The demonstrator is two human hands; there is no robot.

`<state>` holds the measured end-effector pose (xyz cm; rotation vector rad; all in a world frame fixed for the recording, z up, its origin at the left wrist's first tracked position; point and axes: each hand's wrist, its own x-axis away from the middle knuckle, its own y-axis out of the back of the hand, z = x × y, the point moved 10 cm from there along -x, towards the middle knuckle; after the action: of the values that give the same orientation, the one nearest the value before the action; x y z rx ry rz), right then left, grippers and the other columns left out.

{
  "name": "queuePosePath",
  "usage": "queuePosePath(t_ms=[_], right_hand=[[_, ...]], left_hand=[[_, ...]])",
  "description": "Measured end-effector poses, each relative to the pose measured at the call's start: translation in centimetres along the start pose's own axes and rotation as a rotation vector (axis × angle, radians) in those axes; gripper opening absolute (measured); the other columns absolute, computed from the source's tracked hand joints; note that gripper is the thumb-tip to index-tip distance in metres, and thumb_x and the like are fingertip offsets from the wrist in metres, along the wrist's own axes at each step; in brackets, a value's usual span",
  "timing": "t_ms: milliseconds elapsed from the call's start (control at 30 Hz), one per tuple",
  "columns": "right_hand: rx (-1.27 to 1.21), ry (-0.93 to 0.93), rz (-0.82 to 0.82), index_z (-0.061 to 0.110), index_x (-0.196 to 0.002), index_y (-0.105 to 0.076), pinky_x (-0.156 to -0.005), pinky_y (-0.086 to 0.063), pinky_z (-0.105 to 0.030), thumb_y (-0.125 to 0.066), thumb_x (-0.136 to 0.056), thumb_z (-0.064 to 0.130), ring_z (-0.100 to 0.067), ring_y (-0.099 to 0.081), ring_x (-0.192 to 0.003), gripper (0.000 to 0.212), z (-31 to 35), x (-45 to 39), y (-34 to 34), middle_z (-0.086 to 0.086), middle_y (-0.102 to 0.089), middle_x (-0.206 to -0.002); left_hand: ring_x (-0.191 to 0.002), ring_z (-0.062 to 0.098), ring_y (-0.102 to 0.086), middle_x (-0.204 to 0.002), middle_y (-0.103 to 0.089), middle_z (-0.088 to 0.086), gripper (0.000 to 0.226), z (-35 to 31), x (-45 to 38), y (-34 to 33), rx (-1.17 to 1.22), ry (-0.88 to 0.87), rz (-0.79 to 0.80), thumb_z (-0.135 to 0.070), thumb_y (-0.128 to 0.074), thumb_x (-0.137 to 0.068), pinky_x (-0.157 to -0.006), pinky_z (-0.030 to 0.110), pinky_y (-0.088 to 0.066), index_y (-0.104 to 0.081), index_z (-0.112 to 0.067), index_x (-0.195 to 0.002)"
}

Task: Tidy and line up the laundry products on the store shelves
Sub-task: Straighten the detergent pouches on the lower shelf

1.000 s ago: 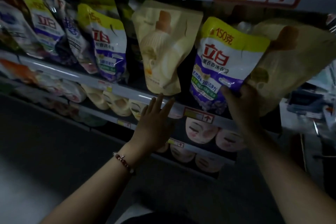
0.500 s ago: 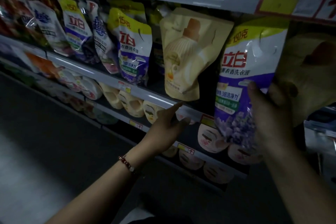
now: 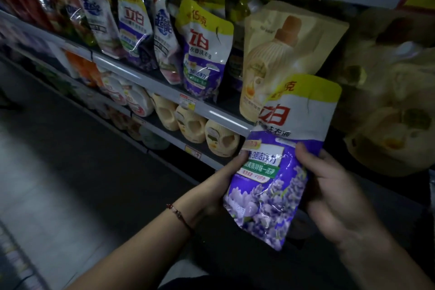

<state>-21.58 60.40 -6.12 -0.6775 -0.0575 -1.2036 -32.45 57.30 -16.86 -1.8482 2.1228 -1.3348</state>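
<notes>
1. I have the purple detergent pouch (image 3: pixel 277 167) off the shelf and out in front of it, held between both hands at chest level. Its yellow top points up and slightly away toward the shelf, its lavender-printed bottom hangs toward me.

2. My left hand (image 3: pixel 226 186) grips the pouch's left edge; its fingers (image 3: pixel 243 156) curl round onto the front at the label. My right hand (image 3: pixel 329 190) grips the right edge, thumb on the front face, the other fingers behind where I cannot see them.

3. The pouch's long axis runs near upright, tilted a little to the right at the top. That already suits standing it on its base.

4. The matching pouch (image 3: pixel 202 54) stands on the shelf ledge (image 3: pixel 164 87) up and to the left of my hands, with the cream refill pouch (image 3: pixel 282 54) between it and where I hold mine.

5. In my judgement the coming move goes up and leftward, past the cream pouch, so the left hand leads and the right steadies from behind.

6. The risk I see is the pouch's soft bottom folding instead of seating flat.
</notes>
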Motion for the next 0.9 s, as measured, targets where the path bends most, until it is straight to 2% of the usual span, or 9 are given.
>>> queuePosePath(t_ms=[67, 100, 200, 233, 400, 533, 700, 800, 900], right_hand=[[0.039, -0.006, 0.008, 0.021, -0.093, -0.073, -0.087, -0.034, -0.079, -0.062, -0.078, 0.024, -0.035, -0.063, -0.077, 0.018, -0.4, 0.4, -0.5, -0.011, -0.075, -0.085], [0.032, -0.004, 0.009, 0.021, -0.090, -0.073, -0.086, -0.029, -0.082, -0.062, -0.078, 0.024, -0.034, -0.061, -0.082, 0.016, -0.5, 0.6, -1.0, -0.012, -0.074, -0.086], [-0.072, 0.048, 0.040, 0.016, -0.105, -0.068, -0.077, -0.058, -0.054, -0.059, -0.083, 0.015, -0.033, -0.072, -0.088, 0.024, -0.9, 0.5, -3.0, -0.012, -0.076, -0.097], [-0.108, 0.065, 0.038, 0.014, -0.111, -0.066, -0.077, -0.059, -0.049, -0.057, -0.087, 0.013, -0.032, -0.073, -0.091, 0.026, -1.2, 0.2, -3.6, -0.013, -0.075, -0.101], [-0.209, 0.003, -0.024, 0.009, -0.128, -0.057, -0.088, -0.051, -0.063, -0.075, -0.079, 0.022, -0.045, -0.068, -0.100, 0.054, -6.0, -2.2, -6.0, -0.025, -0.069, -0.113], [-0.223, -0.079, 0.049, 0.010, -0.122, -0.066, -0.097, -0.046, -0.062, -0.080, -0.075, 0.030, -0.044, -0.066, -0.107, 0.053, -9.0, -3.5, -9.9, -0.024, -0.067, -0.117], [-0.281, -0.224, 0.230, 0.003, -0.117, -0.069, -0.090, -0.054, -0.054, -0.060, -0.088, 0.031, -0.039, -0.068, -0.104, 0.041, -12.1, -4.1, -15.8, -0.025, -0.068, -0.116], [-0.284, -0.349, 0.265, 0.004, -0.127, -0.063, -0.094, -0.053, -0.049, -0.060, -0.084, 0.035, -0.036, -0.067, -0.107, 0.053, -14.0, -4.1, -18.2, -0.024, -0.066, -0.120], [-0.317, -0.401, 0.285, 0.005, -0.134, -0.057, -0.108, -0.040, -0.050, -0.079, -0.071, 0.032, -0.037, -0.059, -0.121, 0.072, -15.3, -4.2, -19.5, -0.023, -0.060, -0.131]], left_hand=[[-0.085, 0.024, -0.075, -0.103, -0.075, 0.015, 0.074, -0.3, 1.3, 0.8, 0.005, 0.000, -0.005, -0.053, -0.095, -0.042, -0.075, 0.034, -0.060, -0.078, -0.010, -0.100], [-0.085, 0.024, -0.075, -0.104, -0.075, 0.015, 0.069, -0.6, 1.8, 1.3, -0.006, -0.010, -0.011, -0.052, -0.095, -0.044, -0.076, 0.034, -0.061, -0.079, -0.011, -0.097], [-0.092, 0.027, -0.073, -0.114, -0.071, 0.019, 0.071, -2.6, 3.6, 2.6, -0.080, -0.079, -0.074, -0.046, -0.091, -0.057, -0.088, 0.039, -0.059, -0.070, -0.008, -0.114], [-0.093, 0.029, -0.072, -0.118, -0.069, 0.022, 0.074, -3.7, 4.1, 3.5, -0.119, -0.125, -0.118, -0.044, -0.086, -0.063, -0.092, 0.041, -0.057, -0.064, -0.006, -0.123], [-0.105, 0.043, -0.067, -0.116, -0.071, 0.020, 0.059, -9.7, 8.4, 6.3, -0.379, -0.342, -0.291, -0.035, -0.076, -0.079, -0.101, 0.060, -0.047, -0.056, -0.008, -0.127], [-0.104, 0.034, -0.070, -0.112, -0.074, 0.012, 0.040, -13.2, 12.7, 7.6, -0.542, -0.426, -0.389, -0.029, -0.069, -0.085, -0.100, 0.054, -0.051, -0.063, -0.013, -0.120], [-0.100, 0.022, -0.073, -0.109, -0.075, 0.003, 0.027, -15.8, 17.6, 8.5, -0.715, -0.478, -0.478, -0.029, -0.068, -0.092, -0.095, 0.052, -0.054, -0.064, -0.020, -0.117], [-0.098, 0.021, -0.073, -0.110, -0.075, 0.000, 0.034, -16.7, 19.5, 9.0, -0.783, -0.471, -0.482, -0.037, -0.069, -0.091, -0.090, 0.053, -0.057, -0.061, -0.024, -0.121], [-0.102, 0.015, -0.072, -0.116, -0.072, -0.005, 0.058, -17.6, 20.7, 9.9, -0.863, -0.455, -0.502, -0.059, -0.071, -0.079, -0.093, 0.048, -0.055, -0.058, -0.030, -0.128]])
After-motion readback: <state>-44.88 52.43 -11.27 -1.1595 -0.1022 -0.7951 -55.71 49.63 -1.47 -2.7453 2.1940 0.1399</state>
